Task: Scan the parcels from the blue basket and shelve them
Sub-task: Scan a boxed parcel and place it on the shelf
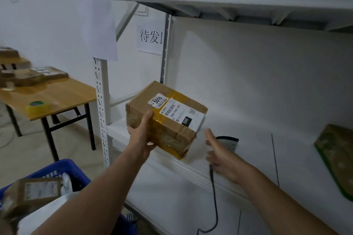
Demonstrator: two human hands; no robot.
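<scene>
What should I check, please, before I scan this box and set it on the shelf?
1. Grip: the left hand holds the cardboard box from below, thumb on its side. Ok.
2. Label: faces up, and no finger covers it. Ok.
3. Scanner: held in the right hand beside the box. Whether it is aimed at the label: cannot tell.
4. Landing spot: bare shelf shows between the box and the green-edged parcel. Ok.
5. Cable: hangs down over the shelf's front edge, apart from the box. Ok.
</scene>
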